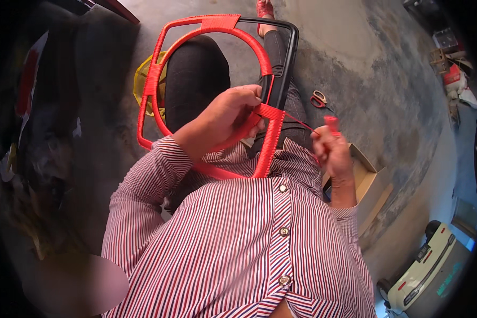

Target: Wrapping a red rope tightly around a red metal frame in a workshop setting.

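Observation:
Across my lap lies a black metal frame (294, 47), a rounded rectangle around an inner ring. Red cord is wound tightly over most of it, binding ring and outer frame together at the top and left; bare black tube shows at the upper right. My left hand (225, 116) is closed around the inner ring beside a red wrapped band (270, 111) on the right side. From that band a taut red strand (299, 122) runs to my right hand (335, 151), which is closed on it, slightly blurred. A small red bundle (331, 124) sticks up from that hand.
Scissors (318, 99) with red and black handles lie on the concrete floor (365, 100). An open cardboard box (363, 169) stands by my right forearm. A yellow basket (141, 79) is left of my knee. A pale wheeled thing (426, 265) is at the lower right.

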Tool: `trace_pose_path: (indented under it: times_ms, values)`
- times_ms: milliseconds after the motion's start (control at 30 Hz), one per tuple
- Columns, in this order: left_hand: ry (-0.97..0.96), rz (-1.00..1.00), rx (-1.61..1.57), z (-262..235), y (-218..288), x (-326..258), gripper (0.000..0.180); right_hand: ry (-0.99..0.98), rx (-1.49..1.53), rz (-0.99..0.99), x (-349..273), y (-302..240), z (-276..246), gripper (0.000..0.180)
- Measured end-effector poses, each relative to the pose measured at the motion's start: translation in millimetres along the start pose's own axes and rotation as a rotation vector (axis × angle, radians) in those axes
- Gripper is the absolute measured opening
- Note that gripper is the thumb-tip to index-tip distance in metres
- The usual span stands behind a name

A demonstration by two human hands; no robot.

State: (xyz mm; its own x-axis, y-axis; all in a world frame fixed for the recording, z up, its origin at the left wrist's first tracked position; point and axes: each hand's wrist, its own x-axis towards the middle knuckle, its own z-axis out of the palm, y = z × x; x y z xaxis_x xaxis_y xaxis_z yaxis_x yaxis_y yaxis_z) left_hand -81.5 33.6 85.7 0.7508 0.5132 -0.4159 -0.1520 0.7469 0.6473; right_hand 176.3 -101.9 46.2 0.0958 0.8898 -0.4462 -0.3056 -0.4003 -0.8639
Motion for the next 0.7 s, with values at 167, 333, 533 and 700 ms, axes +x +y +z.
trace_pose_path:
  times_ms: [167, 333, 533, 700]
  values:
    - [0.053, 0.010, -0.035, 13, -19, -2, 0.018, 0.197, 0.981, -0.355, -3, 23, -153, 0.034]
    - [0.030, -0.022, -0.060, 19, -15, -4, 0.005, 0.562, 1.079, -0.408, 17, 42, -195, 0.030]
    - [-0.009, -0.041, -0.019, 25, -8, 2, 0.014, 0.723, 0.985, -0.317, 42, 56, -211, 0.022]
    - [0.073, -0.007, 0.001, 22, -25, 22, 0.013, 0.258, 0.439, -0.375, 46, -46, -45, 0.022]
